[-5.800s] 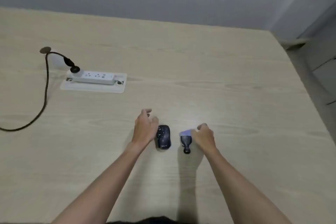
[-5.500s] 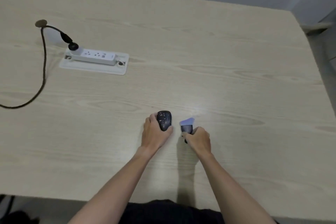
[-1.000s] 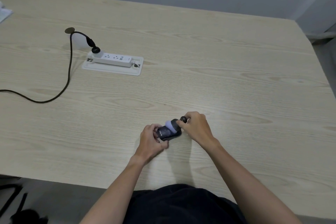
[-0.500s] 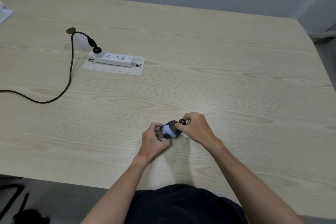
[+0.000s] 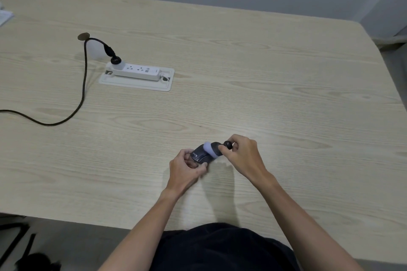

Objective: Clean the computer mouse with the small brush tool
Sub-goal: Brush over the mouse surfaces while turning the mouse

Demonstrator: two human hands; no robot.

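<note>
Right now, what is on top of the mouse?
The brush's pale bristles lie on the mouse, held by the right hand. The left hand grips the mouse's near end; its underside is hidden.

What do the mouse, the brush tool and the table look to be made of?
Mouse: probably plastic, dark with a slight sheen and pale lettering. Brush tool: dark, likely plastic handle ending in a round knob; its pale lilac head looks soft, though individual bristles are too small to tell. Table: pale wood grain, matte, possibly laminate.

Light lettering on mouse (image 5: 199,154), too small to read.
</note>
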